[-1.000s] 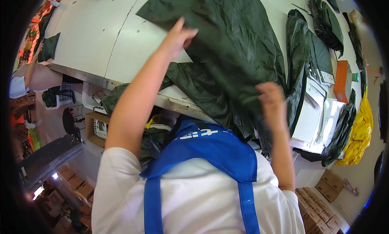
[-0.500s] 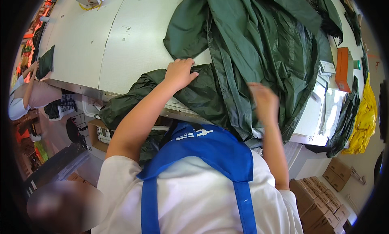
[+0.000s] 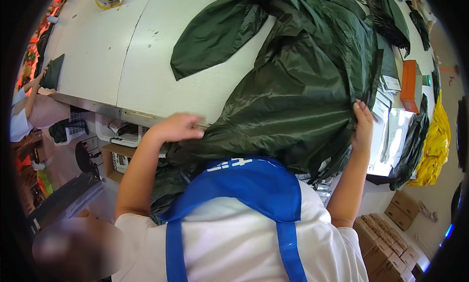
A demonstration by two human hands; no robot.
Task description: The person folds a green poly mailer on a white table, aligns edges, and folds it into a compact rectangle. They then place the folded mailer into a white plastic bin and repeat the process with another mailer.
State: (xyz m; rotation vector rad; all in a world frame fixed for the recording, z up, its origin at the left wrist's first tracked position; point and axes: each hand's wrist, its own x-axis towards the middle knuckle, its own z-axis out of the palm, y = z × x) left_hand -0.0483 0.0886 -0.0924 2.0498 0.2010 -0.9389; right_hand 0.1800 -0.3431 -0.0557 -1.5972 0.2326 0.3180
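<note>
While I watched from afar, the coat [image 3: 303, 82] sprawled over the table [image 3: 97, 52] and hung past its near edge, dark green and creased. I saw the right hand [image 3: 362, 125] pinching its right side; the left hand [image 3: 178, 127] (blurred, thumb and fingers parted) was by its left edge, though I could not tell whether they touched. An orange box [image 3: 409, 86] stood to the right
</note>
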